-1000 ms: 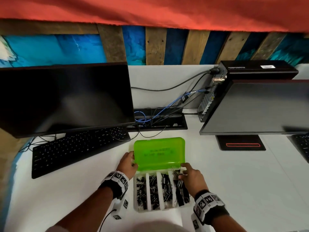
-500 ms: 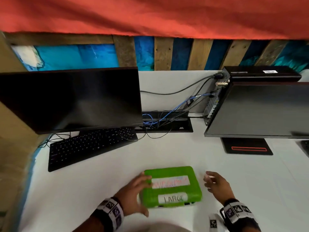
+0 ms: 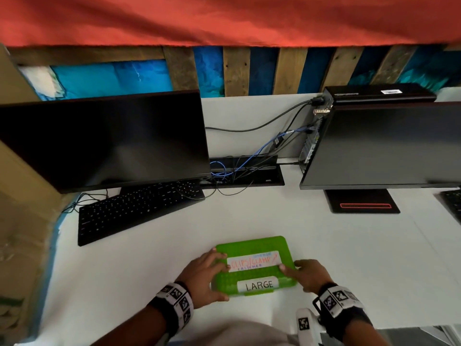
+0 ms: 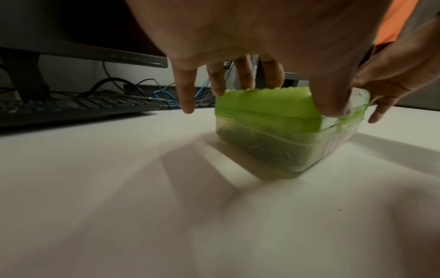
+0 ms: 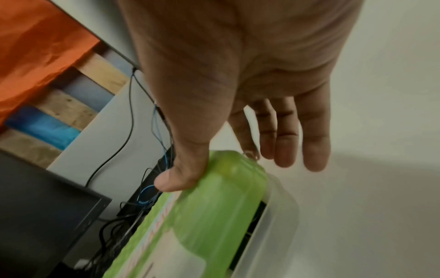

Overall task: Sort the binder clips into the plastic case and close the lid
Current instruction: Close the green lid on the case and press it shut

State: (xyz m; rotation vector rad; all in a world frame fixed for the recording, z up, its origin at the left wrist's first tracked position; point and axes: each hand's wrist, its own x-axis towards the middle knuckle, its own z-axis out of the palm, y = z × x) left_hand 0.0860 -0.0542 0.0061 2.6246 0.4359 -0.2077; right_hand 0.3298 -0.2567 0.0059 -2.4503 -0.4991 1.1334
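The plastic case (image 3: 252,245) lies on the white desk with its green lid down; labels on the lid read "LARGE" and "CLIPS/CLAMP". My left hand (image 3: 204,273) lies over its left side, fingers (image 4: 240,79) straight on top and thumb (image 4: 333,101) at the front corner of the lid (image 4: 266,105). My right hand (image 3: 309,273) is at the right side, thumb (image 5: 181,176) pressing on the lid (image 5: 214,206), its fingers (image 5: 290,143) straight beside the case. Dark binder clips (image 4: 262,148) show dimly through the clear base (image 5: 278,206).
A black keyboard (image 3: 134,211) and a dark monitor (image 3: 104,141) stand at the back left. A second monitor (image 3: 384,146) on a black stand (image 3: 361,201) is at the back right. Cables (image 3: 244,168) run between them. Another keyboard (image 3: 452,203) touches the right edge.
The green lid, upright a second ago with the clips showing in the compartments, has come down. My right hand left the case and now has its thumb on the lid.
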